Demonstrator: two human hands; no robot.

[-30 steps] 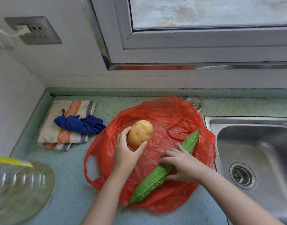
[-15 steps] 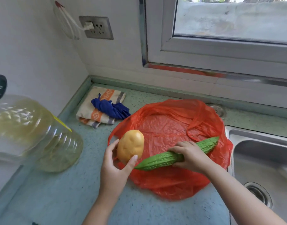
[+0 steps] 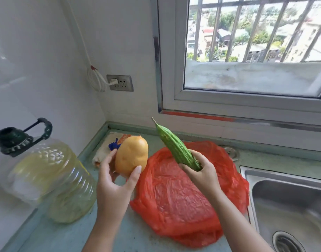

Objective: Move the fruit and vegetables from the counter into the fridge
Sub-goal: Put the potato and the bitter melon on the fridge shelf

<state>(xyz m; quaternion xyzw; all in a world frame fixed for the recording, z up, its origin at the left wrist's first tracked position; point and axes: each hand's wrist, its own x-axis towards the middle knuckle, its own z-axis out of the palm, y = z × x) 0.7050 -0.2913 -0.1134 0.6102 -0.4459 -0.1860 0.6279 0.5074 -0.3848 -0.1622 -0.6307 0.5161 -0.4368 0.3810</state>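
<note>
Above counter [image 3: 134,235], hands [image 3: 112,188] [image 3: 201,171] grip potato [image 3: 131,158] and gourd [image 3: 176,150].

Potato [image 3: 131,157] hides most of the folded towel [image 3: 100,158].

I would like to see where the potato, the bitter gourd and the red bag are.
potato [image 3: 131,157]: head view, middle of its yellow skin.
bitter gourd [image 3: 174,146]: head view, bumpy green middle part.
red bag [image 3: 174,197]: head view, flat wrinkled middle part.

Head-worn, close above the tabletop [image 3: 138,235], facing forward and down toward the corner and window [image 3: 247,73].
</note>
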